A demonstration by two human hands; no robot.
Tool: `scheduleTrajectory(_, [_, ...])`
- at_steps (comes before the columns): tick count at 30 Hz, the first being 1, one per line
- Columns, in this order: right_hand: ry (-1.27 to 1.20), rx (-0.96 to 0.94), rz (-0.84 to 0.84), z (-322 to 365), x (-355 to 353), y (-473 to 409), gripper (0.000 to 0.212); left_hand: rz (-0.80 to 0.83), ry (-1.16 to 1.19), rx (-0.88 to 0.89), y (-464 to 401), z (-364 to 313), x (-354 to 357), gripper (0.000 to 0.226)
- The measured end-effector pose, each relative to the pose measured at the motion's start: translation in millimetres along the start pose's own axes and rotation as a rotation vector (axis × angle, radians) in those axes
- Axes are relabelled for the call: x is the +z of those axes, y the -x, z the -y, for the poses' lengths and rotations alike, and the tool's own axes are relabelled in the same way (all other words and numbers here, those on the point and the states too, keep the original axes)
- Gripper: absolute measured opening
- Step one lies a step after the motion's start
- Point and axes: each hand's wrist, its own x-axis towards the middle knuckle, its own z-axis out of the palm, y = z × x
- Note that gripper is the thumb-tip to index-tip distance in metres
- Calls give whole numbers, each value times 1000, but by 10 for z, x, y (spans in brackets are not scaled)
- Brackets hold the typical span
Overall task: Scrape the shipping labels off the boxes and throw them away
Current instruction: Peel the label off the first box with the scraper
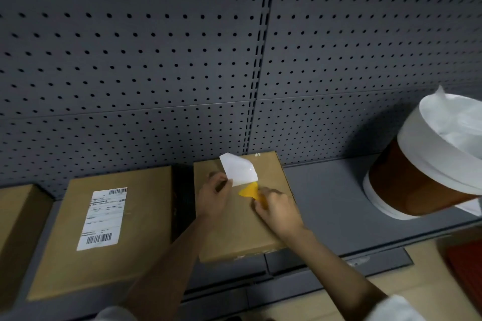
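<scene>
A brown cardboard box [234,232] lies flat on the grey shelf in the middle. My left hand [214,197] pinches the lower edge of a white shipping label [238,171], which is peeled up and folded back from the box top. My right hand [276,212] grips a yellow plastic scraper [249,191], its blade pressed on the box just under the lifted label. To the left, a second brown box [140,216] carries an intact white shipping label [103,217] with barcodes.
A brown bin [407,180] lined with a white bag stands at the right on the shelf [328,206]. A third box [15,219] shows at the far left edge. Grey pegboard [182,47] rises behind the shelf. Something red [467,263] lies at lower right.
</scene>
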Motion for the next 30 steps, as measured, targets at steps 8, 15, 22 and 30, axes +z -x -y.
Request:
scheduleTrajectory(8, [-4,-19,-3,19,34,-80,26,-20,103,-19,-10,-15,-3,27])
scheduleTrajectory(15, [-52,-17,-7,-40,-30,-106,22,129,165,-51,-12,-120,-143,6])
scheduleTrajectory(22, [-55,-30,17,-44,-42,-88,20,30,-94,-51,-31,-183,-27,14])
scheduleTrajectory(30, [-4,-34,65,-144,25,67,22,-44,-75,-55,-13,-190,-20,16])
